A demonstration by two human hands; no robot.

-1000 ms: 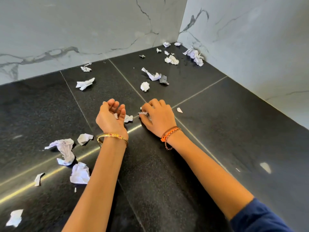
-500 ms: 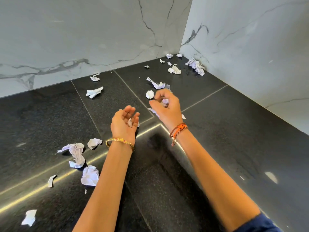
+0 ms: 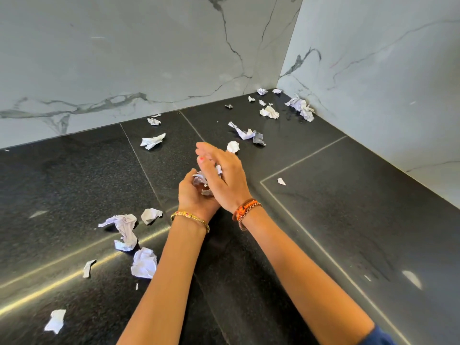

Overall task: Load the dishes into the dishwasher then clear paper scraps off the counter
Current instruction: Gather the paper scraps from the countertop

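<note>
White paper scraps (image 3: 202,181) now sit in the cupped left hand (image 3: 193,196), the flat right hand (image 3: 227,180) having just dropped them there, many remaining.

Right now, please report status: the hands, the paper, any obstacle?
Left hand cupped, holding paper scraps. Right hand open, fingers straight above them. Many scraps on counter. No obstacle seen.

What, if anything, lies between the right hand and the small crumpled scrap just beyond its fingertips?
Nothing visible does. The right hand hovers over the scraps cupped in the left hand, and only bare black counter separates its fingertips from the crumpled scrap.
</note>
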